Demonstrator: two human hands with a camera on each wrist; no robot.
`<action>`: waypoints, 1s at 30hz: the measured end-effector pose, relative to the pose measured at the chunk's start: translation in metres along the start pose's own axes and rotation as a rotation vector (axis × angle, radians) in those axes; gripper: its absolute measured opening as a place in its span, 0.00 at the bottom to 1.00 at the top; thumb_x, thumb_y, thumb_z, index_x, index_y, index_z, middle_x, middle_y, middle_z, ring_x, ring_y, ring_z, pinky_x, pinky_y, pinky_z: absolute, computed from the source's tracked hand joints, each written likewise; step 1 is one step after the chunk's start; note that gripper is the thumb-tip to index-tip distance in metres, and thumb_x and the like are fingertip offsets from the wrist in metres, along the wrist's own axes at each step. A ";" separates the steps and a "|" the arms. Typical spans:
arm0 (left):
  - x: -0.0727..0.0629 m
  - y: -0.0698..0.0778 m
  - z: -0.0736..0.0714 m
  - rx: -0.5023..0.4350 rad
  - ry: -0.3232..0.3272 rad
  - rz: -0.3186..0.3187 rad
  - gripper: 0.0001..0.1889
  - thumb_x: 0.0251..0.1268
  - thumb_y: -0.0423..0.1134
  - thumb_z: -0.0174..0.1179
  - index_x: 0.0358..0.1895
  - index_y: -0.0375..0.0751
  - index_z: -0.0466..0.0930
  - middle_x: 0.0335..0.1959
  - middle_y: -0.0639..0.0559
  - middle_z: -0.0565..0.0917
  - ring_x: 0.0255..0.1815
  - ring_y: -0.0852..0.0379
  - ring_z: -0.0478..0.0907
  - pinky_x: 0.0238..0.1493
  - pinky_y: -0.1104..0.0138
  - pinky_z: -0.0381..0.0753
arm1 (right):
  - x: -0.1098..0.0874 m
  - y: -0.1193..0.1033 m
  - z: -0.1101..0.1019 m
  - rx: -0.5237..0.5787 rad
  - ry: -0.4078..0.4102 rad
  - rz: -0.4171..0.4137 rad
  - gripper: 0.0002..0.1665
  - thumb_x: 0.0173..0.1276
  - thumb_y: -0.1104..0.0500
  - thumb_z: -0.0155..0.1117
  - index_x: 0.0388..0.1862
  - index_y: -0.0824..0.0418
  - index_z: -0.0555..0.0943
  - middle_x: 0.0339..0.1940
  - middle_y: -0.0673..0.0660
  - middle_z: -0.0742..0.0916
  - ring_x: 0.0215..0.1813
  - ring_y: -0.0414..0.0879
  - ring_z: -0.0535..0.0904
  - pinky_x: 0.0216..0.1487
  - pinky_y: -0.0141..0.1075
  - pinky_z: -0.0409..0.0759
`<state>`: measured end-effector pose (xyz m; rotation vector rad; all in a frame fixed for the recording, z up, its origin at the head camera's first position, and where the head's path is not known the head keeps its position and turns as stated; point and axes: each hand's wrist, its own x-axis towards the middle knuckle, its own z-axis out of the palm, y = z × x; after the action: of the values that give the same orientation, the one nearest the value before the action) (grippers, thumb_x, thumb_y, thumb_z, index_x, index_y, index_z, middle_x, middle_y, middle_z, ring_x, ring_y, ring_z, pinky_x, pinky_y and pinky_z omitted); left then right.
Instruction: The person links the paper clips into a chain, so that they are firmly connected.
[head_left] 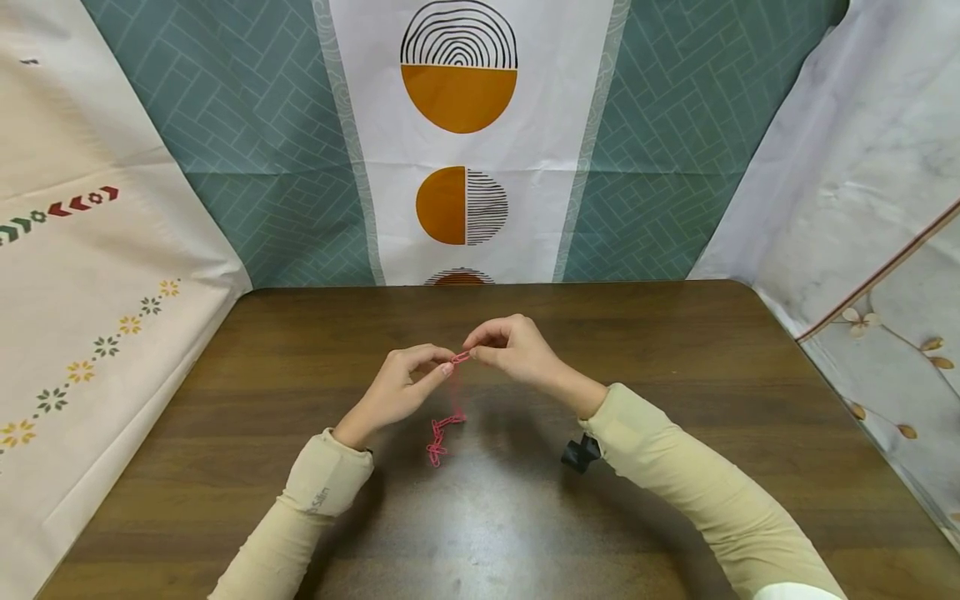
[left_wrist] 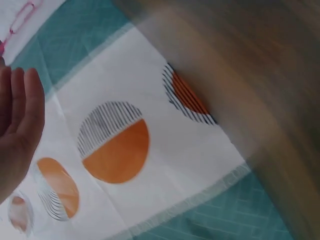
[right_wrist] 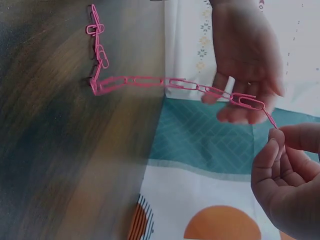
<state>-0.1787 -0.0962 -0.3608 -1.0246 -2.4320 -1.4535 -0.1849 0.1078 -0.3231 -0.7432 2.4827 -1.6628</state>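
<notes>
A chain of pink paper clips [head_left: 438, 435] hangs from my fingers, its lower end lying loosely on the table. My right hand [head_left: 517, 350] pinches the clip at the top between thumb and fingertips. My left hand [head_left: 401, 383] is held close against this upper end, thumb and index finger right at the top clips in the head view. From the right wrist view, the chain's upper links [right_wrist: 249, 102] cross in front of the left palm and relaxed fingers [right_wrist: 237, 120]. The left wrist view shows those fingers nearly straight, beside a pink clip [left_wrist: 21, 19].
The brown wooden table [head_left: 262, 500] spreads beneath both hands. Patterned green and white cloth [head_left: 270, 225] stands along its back edge, with pale cloths at both sides. A small black device [head_left: 580, 456] sits by the right sleeve.
</notes>
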 end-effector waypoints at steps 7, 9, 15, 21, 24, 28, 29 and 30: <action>0.009 0.032 0.000 0.025 0.070 0.015 0.04 0.58 0.25 0.57 0.29 0.30 0.80 0.24 0.44 0.81 0.25 0.50 0.78 0.27 0.65 0.76 | 0.000 0.003 0.004 0.028 0.015 -0.007 0.06 0.58 0.68 0.62 0.34 0.69 0.81 0.25 0.58 0.83 0.25 0.46 0.75 0.26 0.30 0.72; 0.009 0.037 -0.003 0.045 0.085 -0.001 0.04 0.58 0.23 0.56 0.29 0.27 0.80 0.25 0.40 0.81 0.26 0.46 0.78 0.29 0.65 0.76 | -0.001 0.005 0.005 0.036 0.014 0.012 0.07 0.58 0.67 0.62 0.35 0.70 0.81 0.25 0.58 0.83 0.26 0.48 0.76 0.26 0.30 0.73; 0.008 0.000 -0.012 0.051 0.161 -0.039 0.04 0.59 0.28 0.58 0.30 0.31 0.81 0.27 0.43 0.83 0.27 0.48 0.79 0.29 0.66 0.75 | -0.007 0.018 0.010 -0.012 -0.065 0.010 0.06 0.56 0.67 0.65 0.34 0.67 0.82 0.25 0.55 0.83 0.25 0.42 0.75 0.27 0.30 0.73; 0.007 -0.014 -0.028 0.048 0.272 -0.060 0.05 0.60 0.31 0.58 0.31 0.30 0.81 0.27 0.43 0.83 0.24 0.58 0.77 0.25 0.70 0.73 | -0.014 0.034 0.023 -0.102 -0.290 -0.005 0.08 0.55 0.68 0.65 0.35 0.68 0.82 0.23 0.50 0.82 0.26 0.36 0.74 0.29 0.28 0.73; 0.006 -0.019 -0.036 0.052 0.299 -0.094 0.05 0.60 0.30 0.58 0.31 0.30 0.81 0.26 0.41 0.83 0.23 0.65 0.75 0.23 0.73 0.70 | -0.017 0.041 0.031 -0.119 -0.396 0.008 0.11 0.54 0.68 0.66 0.38 0.70 0.81 0.22 0.49 0.81 0.24 0.34 0.73 0.27 0.26 0.71; 0.003 -0.024 -0.044 0.047 0.317 -0.133 0.06 0.60 0.29 0.57 0.31 0.28 0.81 0.25 0.38 0.82 0.23 0.70 0.74 0.25 0.76 0.71 | -0.022 0.050 0.042 -0.114 -0.472 0.024 0.14 0.53 0.68 0.68 0.40 0.71 0.81 0.22 0.49 0.79 0.22 0.34 0.73 0.25 0.26 0.72; 0.003 -0.021 -0.046 0.048 0.322 -0.137 0.06 0.60 0.28 0.57 0.31 0.26 0.80 0.25 0.36 0.82 0.23 0.71 0.73 0.26 0.77 0.71 | -0.023 0.051 0.045 -0.115 -0.481 0.028 0.14 0.52 0.68 0.68 0.40 0.71 0.80 0.23 0.49 0.79 0.22 0.35 0.73 0.25 0.26 0.72; 0.002 -0.018 -0.047 0.047 0.326 -0.139 0.06 0.60 0.27 0.56 0.32 0.25 0.80 0.26 0.35 0.82 0.23 0.72 0.73 0.27 0.77 0.71 | -0.024 0.052 0.047 -0.121 -0.484 0.032 0.15 0.52 0.68 0.69 0.40 0.71 0.80 0.23 0.50 0.79 0.22 0.35 0.73 0.25 0.26 0.73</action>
<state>-0.2018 -0.1398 -0.3484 -0.5649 -2.3231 -1.4634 -0.1679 0.0931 -0.3942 -0.9751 2.2417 -1.1538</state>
